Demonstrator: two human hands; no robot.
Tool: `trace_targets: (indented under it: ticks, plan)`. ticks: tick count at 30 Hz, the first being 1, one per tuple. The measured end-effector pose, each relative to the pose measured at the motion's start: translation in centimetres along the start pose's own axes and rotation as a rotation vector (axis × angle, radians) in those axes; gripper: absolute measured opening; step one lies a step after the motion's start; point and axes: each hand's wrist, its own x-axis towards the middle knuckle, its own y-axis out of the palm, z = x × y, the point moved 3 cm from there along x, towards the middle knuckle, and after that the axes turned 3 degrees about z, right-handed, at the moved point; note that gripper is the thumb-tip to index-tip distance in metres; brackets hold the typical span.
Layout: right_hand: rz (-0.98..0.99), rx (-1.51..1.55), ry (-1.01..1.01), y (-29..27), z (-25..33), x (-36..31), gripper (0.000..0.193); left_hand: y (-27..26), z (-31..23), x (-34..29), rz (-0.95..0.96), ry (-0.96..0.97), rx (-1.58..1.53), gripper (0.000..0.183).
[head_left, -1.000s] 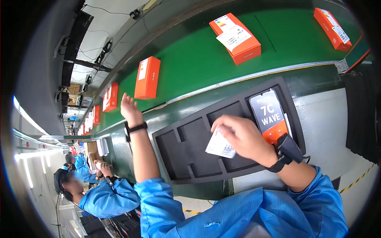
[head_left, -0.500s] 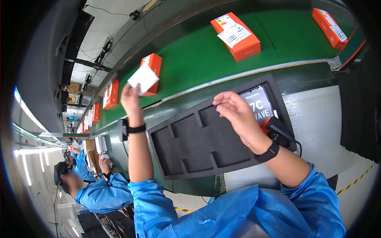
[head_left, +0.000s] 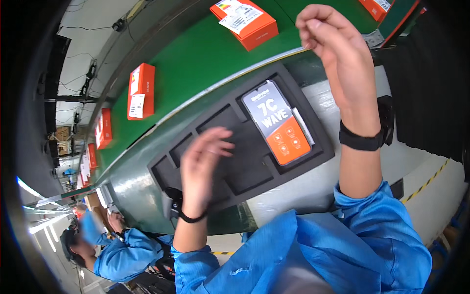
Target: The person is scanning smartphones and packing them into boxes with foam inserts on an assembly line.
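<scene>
My left hand [head_left: 204, 159], slightly blurred, is above the black foam tray [head_left: 237, 193]. Its fingers are apart and nothing shows in them. My right hand [head_left: 338, 44] is raised at the near edge of the green belt, beyond the tray's right end. Its fingers are loosely bent, with no object visible between them. In the tray's right-hand compartment lies a smartphone [head_left: 277, 122] with a grey and orange front film. A thin pale piece [head_left: 302, 126] sits along the phone's right edge.
Orange boxes with white labels stand on the green conveyor belt [head_left: 181, 83], including a box [head_left: 245, 24] in the middle and another box [head_left: 142, 90] further left. A metal rail edges the belt. A co-worker [head_left: 127, 250] in blue is at the lower left.
My left hand has let go of the white square piece and come back over the tray. My right hand has moved from beside the phone up toward the belt. The view has shifted.
</scene>
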Motion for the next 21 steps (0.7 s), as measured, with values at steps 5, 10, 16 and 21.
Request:
trace_targets:
  ticks: [5, 10, 16, 21]
  plan:
    - [-0.039, 0.048, 0.14, 0.9, -0.6, -0.3, 0.02, 4.5, 2.2, -0.7, 0.059, -0.28, -0.382, 0.051]
    - [0.134, -0.009, 0.074, 4.4, 0.9, -1.4, 0.014, 7.0, 2.2, 1.0, 0.122, -0.248, -0.171, 0.047]
    - [0.213, -0.104, 0.075, 5.4, 1.7, -2.1, 0.012, 10.2, 3.9, 2.4, 0.03, 0.03, 0.126, 0.026]
    - [0.171, -0.242, 0.036, 4.3, 3.3, -2.6, 0.011, 10.2, 2.8, 2.1, 0.113, -0.008, -0.005, 0.027]
